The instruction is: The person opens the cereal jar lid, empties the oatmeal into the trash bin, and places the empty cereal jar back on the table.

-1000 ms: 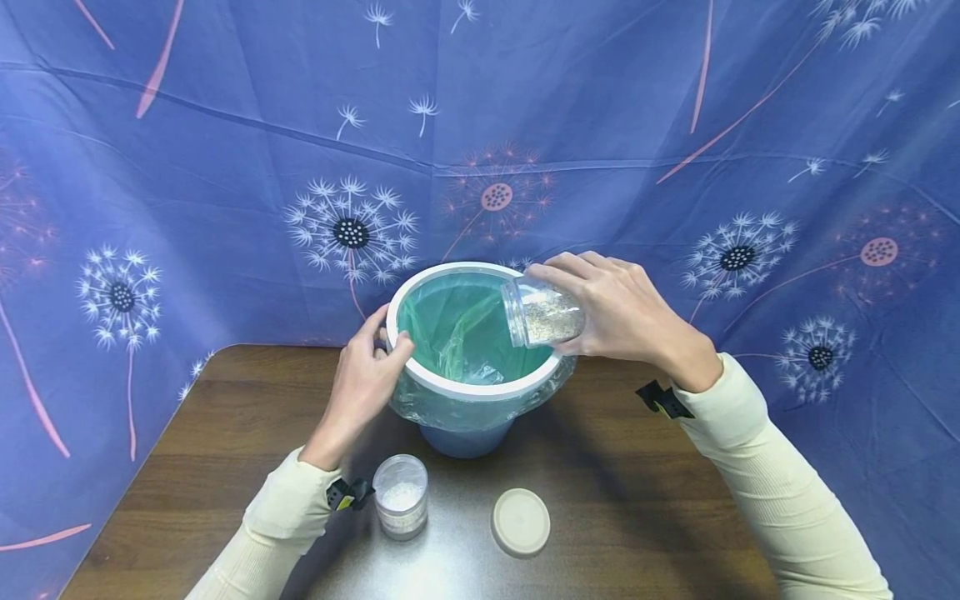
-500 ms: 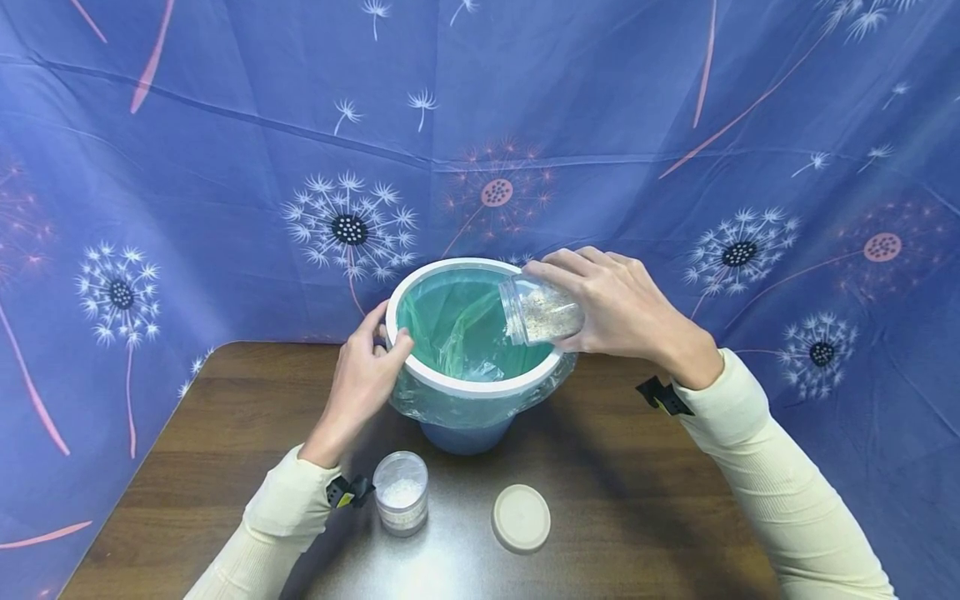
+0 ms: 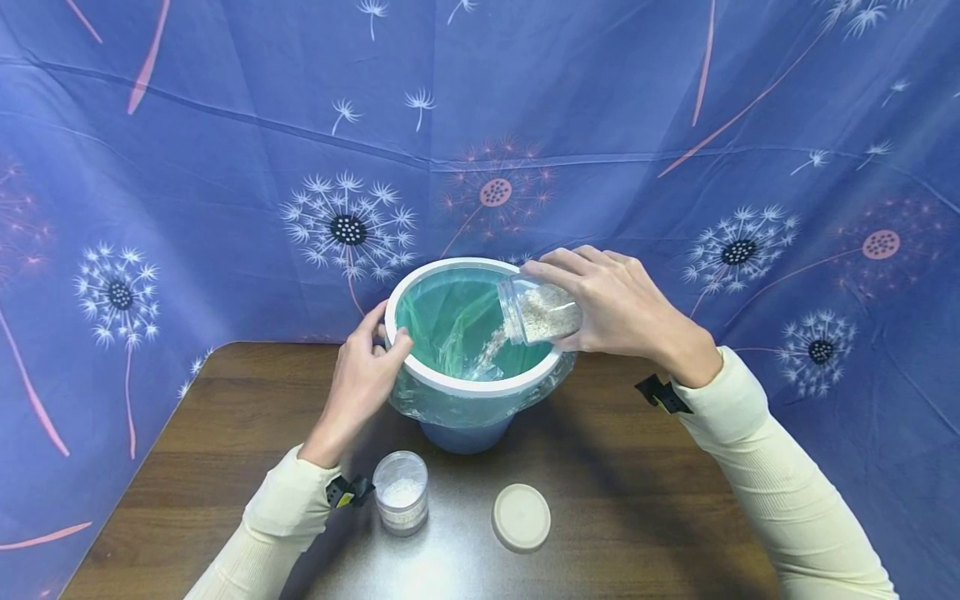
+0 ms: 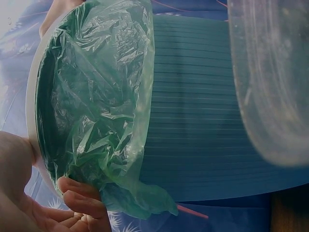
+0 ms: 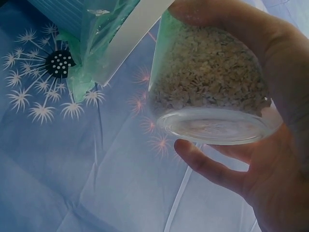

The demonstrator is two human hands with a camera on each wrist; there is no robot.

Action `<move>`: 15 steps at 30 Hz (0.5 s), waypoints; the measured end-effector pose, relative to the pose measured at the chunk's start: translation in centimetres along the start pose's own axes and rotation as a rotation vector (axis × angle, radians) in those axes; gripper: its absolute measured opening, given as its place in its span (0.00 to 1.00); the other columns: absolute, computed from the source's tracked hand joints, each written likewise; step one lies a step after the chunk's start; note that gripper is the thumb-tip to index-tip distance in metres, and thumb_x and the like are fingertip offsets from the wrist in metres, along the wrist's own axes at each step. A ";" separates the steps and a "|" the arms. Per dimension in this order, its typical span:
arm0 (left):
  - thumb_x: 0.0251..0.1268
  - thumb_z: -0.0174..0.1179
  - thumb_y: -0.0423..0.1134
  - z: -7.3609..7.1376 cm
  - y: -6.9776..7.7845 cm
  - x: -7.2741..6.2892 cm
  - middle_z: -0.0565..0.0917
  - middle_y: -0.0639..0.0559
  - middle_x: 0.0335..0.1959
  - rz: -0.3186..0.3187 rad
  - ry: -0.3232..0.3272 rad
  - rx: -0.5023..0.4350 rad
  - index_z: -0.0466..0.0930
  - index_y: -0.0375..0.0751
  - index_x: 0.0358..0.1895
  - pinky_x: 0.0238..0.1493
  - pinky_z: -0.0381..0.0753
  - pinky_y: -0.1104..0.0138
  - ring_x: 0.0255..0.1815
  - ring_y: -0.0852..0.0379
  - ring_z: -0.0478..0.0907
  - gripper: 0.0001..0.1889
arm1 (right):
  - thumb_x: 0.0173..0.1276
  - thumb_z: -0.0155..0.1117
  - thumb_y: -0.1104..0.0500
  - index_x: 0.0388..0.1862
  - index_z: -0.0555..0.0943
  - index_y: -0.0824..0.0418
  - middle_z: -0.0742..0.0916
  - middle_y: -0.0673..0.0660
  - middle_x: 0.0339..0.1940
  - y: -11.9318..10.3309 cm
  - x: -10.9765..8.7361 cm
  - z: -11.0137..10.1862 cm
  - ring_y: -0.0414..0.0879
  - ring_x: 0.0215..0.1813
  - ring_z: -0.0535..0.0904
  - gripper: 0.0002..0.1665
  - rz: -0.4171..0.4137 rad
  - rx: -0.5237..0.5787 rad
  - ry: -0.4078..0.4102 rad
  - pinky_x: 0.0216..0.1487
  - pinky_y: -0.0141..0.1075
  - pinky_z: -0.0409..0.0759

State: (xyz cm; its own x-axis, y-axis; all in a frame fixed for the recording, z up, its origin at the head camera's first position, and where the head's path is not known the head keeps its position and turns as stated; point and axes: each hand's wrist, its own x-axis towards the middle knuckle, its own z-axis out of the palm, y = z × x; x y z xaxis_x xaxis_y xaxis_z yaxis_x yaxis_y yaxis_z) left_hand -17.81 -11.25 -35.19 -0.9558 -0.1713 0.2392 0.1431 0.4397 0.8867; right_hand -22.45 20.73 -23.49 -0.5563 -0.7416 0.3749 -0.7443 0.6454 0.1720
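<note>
My right hand grips a clear jar of pale oat-like flakes, tilted on its side with its mouth over the bin's opening. A stream of flakes falls from the mouth into the green bag lining the blue bin. In the right wrist view, flakes fill the jar down to its glass base. My left hand holds the bin's white rim on the left, thumb over the top and fingers outside against the bag.
A second clear jar with white contents stands uncapped on the wooden table, by my left wrist. To its right lies a round cream lid. Behind the bin hangs a blue dandelion-print cloth.
Flakes now pour from the jar's mouth in a stream; a second ago none were falling. Both hands and the bin stay almost in place.
</note>
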 end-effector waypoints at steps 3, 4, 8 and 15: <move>0.73 0.58 0.48 0.0 0.0 0.0 0.76 0.52 0.33 -0.003 0.001 0.005 0.72 0.47 0.80 0.34 0.68 0.62 0.26 0.61 0.69 0.33 | 0.39 0.92 0.41 0.76 0.79 0.52 0.84 0.56 0.67 0.0 0.0 0.0 0.59 0.62 0.82 0.61 -0.001 -0.001 0.000 0.51 0.58 0.84; 0.73 0.58 0.49 0.0 0.0 0.0 0.76 0.52 0.33 -0.005 0.002 0.006 0.72 0.47 0.80 0.34 0.68 0.61 0.26 0.61 0.69 0.33 | 0.40 0.92 0.41 0.76 0.79 0.52 0.84 0.56 0.66 0.0 0.0 0.0 0.59 0.62 0.82 0.61 -0.002 -0.002 0.001 0.51 0.58 0.84; 0.73 0.58 0.49 0.0 0.0 0.0 0.76 0.52 0.33 -0.011 0.000 0.005 0.72 0.48 0.80 0.35 0.68 0.61 0.26 0.61 0.69 0.33 | 0.40 0.92 0.41 0.76 0.79 0.52 0.85 0.56 0.66 0.0 0.0 0.1 0.60 0.62 0.82 0.61 -0.007 -0.008 0.001 0.50 0.58 0.84; 0.73 0.59 0.48 0.0 -0.1 -0.1 0.77 0.51 0.34 -0.010 0.000 0.003 0.72 0.47 0.80 0.36 0.69 0.61 0.27 0.60 0.70 0.33 | 0.39 0.93 0.42 0.76 0.79 0.51 0.84 0.55 0.67 -0.1 0.1 0.0 0.60 0.63 0.81 0.61 -0.015 -0.017 -0.007 0.51 0.57 0.85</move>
State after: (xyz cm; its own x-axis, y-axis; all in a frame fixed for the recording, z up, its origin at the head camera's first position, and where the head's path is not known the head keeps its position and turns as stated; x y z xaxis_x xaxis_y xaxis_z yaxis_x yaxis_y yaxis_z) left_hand -17.77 -11.26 -35.27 -0.9571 -0.1756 0.2306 0.1331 0.4404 0.8879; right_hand -22.41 20.61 -23.50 -0.5477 -0.7526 0.3655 -0.7463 0.6369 0.1932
